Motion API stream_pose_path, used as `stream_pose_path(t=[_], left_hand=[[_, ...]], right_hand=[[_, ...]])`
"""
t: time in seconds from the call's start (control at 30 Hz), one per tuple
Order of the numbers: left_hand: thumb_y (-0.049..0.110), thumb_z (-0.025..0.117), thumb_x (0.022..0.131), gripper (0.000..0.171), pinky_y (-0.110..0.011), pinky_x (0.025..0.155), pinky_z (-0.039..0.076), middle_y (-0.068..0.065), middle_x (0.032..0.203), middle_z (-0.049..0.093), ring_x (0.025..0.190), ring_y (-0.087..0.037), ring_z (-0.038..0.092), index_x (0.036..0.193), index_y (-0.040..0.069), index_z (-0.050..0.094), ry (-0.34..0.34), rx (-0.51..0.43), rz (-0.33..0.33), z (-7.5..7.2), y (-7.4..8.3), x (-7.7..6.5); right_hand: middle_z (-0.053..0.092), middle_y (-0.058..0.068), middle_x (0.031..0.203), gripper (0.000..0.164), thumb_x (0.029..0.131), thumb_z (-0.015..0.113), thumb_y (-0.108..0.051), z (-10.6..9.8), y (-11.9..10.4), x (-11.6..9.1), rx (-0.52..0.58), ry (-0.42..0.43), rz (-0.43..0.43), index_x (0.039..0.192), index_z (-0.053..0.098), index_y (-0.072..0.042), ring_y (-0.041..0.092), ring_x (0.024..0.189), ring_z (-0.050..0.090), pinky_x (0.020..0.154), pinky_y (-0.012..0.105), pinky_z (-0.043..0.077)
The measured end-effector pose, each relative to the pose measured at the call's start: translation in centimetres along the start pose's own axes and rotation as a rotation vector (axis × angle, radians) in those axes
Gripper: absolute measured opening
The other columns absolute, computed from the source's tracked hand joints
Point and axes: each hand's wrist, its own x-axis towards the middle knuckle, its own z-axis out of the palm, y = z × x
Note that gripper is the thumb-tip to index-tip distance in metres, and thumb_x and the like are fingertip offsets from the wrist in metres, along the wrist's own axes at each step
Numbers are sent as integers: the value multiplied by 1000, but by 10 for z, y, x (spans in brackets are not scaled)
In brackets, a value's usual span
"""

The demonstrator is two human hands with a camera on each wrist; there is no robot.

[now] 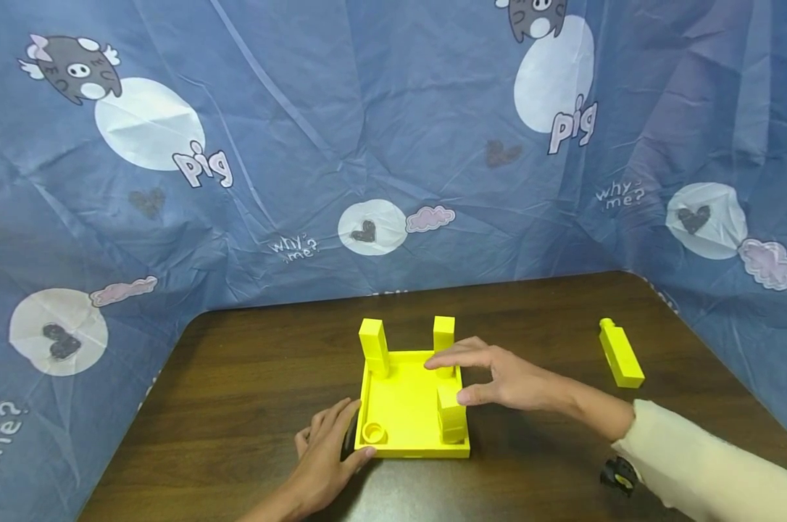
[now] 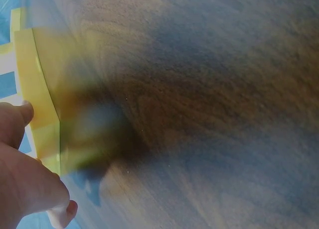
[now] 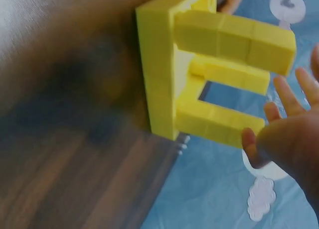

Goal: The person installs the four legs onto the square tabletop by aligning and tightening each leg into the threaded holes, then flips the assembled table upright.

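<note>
A square yellow tray-like base (image 1: pixel 404 406) with low walls lies on the table. Three yellow posts stand upright at its corners: back left (image 1: pixel 374 346), back right (image 1: pixel 443 335) and front right (image 1: pixel 451 417). The front left corner bears a round yellow socket (image 1: pixel 374 433). My left hand (image 1: pixel 325 453) rests against that corner, its fingers along the left wall and its thumb at the front edge. Above the right-hand posts my right hand (image 1: pixel 507 377) has its fingers spread and holds nothing; its thumb overlaps the front right post's top in the head view.
A loose yellow post (image 1: pixel 620 354) with a small peg at one end lies on the right side of the brown table (image 1: pixel 256 377). A black round object (image 1: pixel 618 475) is beside the right sleeve. A blue printed cloth (image 1: pixel 289 130) hangs behind the table.
</note>
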Motion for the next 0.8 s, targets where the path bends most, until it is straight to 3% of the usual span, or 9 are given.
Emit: stream_pose_path(t=[0.17, 0.27, 0.5, 0.8], left_hand=[[38, 70, 87, 69, -61, 95, 17, -11, 148, 37, 131, -31, 31, 146, 18, 39, 1, -6, -2, 0, 0, 0], [39, 70, 87, 69, -61, 95, 17, -11, 148, 37, 131, -31, 31, 146, 18, 39, 2, -4, -4, 0, 0, 0], [38, 69, 87, 69, -60, 94, 18, -11, 148, 38, 131, -31, 31, 146, 18, 39, 10, 5, 3, 1, 0, 1], [38, 70, 87, 69, -58, 93, 19, -11, 148, 38, 130, -30, 32, 146, 18, 39, 17, 5, 10, 1, 0, -1]], right_hand=[[49, -3, 143, 42, 92, 64, -23, -6, 3, 1, -25, -99, -79, 134, 59, -21, 27, 134, 33, 101, 63, 26], [51, -3, 141, 40, 93, 62, -22, -4, 4, 1, -19, -116, -72, 132, 61, -17, 28, 134, 34, 102, 63, 24], [59, -5, 130, 33, 86, 71, -25, 2, 7, 3, -6, -41, -23, 119, 67, -24, 25, 126, 41, 98, 56, 32], [61, -4, 123, 35, 82, 75, -23, 6, 15, 1, 45, 31, -34, 117, 69, -19, 26, 124, 42, 96, 59, 34]])
